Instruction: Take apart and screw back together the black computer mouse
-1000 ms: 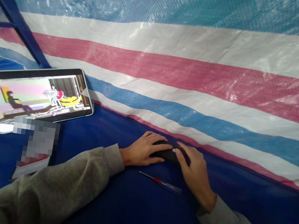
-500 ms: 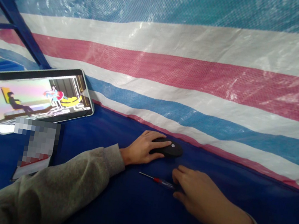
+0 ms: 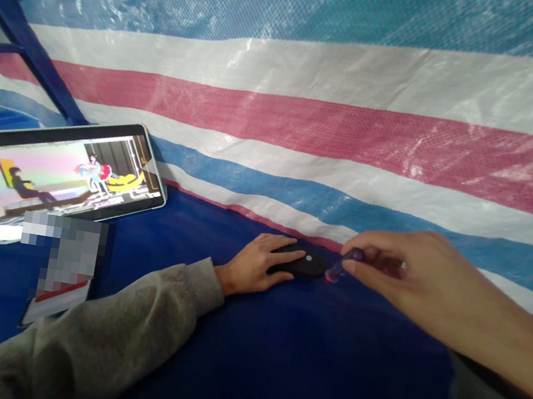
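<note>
A black, rounded computer mouse [image 3: 308, 263] with a small pale round spot lies on the dark blue tabletop [image 3: 240, 364]. My left hand [image 3: 264, 263] holds it down from its left side, fingers stretched across it. In a pinch between thumb and forefinger, my right hand [image 3: 402, 265] grips a small screwdriver [image 3: 336, 271] with a clear handle and a red collar. The screwdriver is raised just off the right end of the mouse. Its shaft is hard to make out, so I cannot tell whether the tip touches the mouse.
A tablet [image 3: 62, 177] showing a cartoon picture leans at the left. In front of it lies a flat phone-like item [image 3: 60, 293], partly blurred out. Behind the table hangs a striped plastic sheet [image 3: 309, 119], and a blue frame bar [image 3: 41, 52] stands at the left.
My right hand has picked up the screwdriver from the table and lifted it up and rightward, beside the mouse. My left hand has stayed on the mouse.
</note>
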Demonstrator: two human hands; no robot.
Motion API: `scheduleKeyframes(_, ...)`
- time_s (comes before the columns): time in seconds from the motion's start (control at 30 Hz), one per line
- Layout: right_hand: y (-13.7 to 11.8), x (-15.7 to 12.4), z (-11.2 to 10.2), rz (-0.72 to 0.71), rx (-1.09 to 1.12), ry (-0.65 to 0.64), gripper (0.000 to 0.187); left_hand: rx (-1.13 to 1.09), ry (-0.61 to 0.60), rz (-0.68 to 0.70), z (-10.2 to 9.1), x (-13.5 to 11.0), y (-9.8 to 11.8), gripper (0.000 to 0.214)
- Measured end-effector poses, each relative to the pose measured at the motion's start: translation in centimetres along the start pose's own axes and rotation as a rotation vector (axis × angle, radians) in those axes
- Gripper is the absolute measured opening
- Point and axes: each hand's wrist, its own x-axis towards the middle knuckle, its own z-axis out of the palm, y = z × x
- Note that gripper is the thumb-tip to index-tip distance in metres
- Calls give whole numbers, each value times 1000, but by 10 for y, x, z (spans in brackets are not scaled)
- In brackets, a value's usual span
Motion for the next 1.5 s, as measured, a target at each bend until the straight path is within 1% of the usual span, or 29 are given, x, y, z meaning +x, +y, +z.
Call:
scheduleKeyframes(0.07,2,3,-5,-4,14,51,22,-2,0,7,0,0,0,45)
scheduleKeyframes(0.1,5,3,-5,-3,11,54,23,-2,1,8,0,0,0,45)
scheduleKeyframes(0.37,31,4,18,31,-193,-79,15,-9,16,50,3,-1,-1,45)
scheduleKeyframes(0.47,37,6,22,38,-243,-97,17,-9,2,61,2,-1,0,45)
scheduleKeyframes(0.57,39,6,20,42,-267,-86,17,1,2,67,1,0,1,44)
scheduleKeyframes(0.67,35,3,14,25,-209,-47,18,15,3,76,1,0,2,45)
scheduleKeyframes(0.8,22,0,2,24,-5,1,24,18,-2,101,1,0,4,47)
scheduleKeyframes(0.87,18,0,-1,15,50,46,27,16,7,116,-1,1,5,48)
scheduleKeyframes(1.0,14,0,0,3,74,127,28,-4,38,151,-6,2,9,46)
scheduleKeyframes(1.2,3,1,3,55,118,63,30,-45,124,216,-10,2,11,33)
scheduleKeyframes(1.3,0,1,4,51,100,76,29,-36,143,213,-9,1,10,26)
scheduleKeyframes(1.5,6,2,8,0,94,141,26,-52,178,214,-7,-1,7,20)
